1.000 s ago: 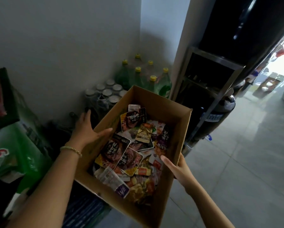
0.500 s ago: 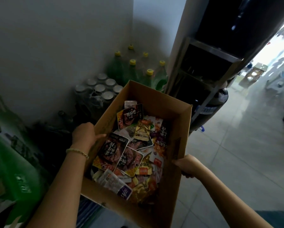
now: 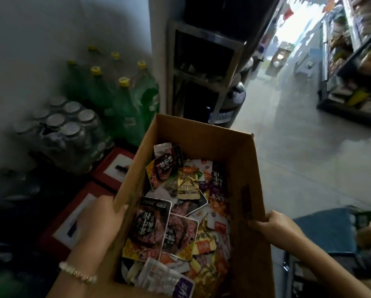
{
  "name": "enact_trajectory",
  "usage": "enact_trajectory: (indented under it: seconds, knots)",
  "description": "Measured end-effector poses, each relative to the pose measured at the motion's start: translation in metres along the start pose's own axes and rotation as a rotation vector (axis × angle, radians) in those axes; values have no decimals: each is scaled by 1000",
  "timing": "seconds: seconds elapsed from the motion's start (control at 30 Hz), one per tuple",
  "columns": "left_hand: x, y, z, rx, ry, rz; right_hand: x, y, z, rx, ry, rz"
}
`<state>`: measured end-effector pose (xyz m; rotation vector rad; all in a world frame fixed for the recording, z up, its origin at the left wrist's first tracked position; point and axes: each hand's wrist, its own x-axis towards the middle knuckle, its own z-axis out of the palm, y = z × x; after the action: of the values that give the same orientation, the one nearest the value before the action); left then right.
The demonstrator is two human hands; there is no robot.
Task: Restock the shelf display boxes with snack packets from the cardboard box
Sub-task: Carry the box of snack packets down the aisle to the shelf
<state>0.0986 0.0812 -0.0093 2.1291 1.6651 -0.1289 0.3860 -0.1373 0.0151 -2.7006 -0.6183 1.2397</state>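
The left hand (image 3: 98, 224) grips the left wall of the cardboard box (image 3: 253, 168) and the right hand (image 3: 277, 227) clamps its right rim. The 2 hands are apart with the box between them, its long axis pointing away from the person. Snack packets (image 3: 180, 211) lie heaped inside. Stocked shelves (image 3: 352, 61) stand well ahead, nearer the right hand.
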Motion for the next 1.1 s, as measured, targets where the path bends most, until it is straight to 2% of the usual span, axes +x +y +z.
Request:
enact_trajectory:
  seconds: [0.2,0.47,0.57,0.73,0.83,0.97,1.1]
  knots:
    - [-14,114,28,55,-92,168,-8,88,-60,66,-38,116]
    - [23,299,59,-30,-35,289,69,167,-194,47,192,140]
    - [55,371,70,-32,-4,313,119,183,-244,60,212,174]
    - [128,480,95,-46,-54,362,216,205,-320,129,219,194]
    - [189,561,105,-35,-53,453,273,208,-367,196,236,239]
    - [263,680,94,-25,-41,576,327,208,-441,271,292,327]
    - [325,777,89,11,-87,607,377,206,-520,262,328,365]
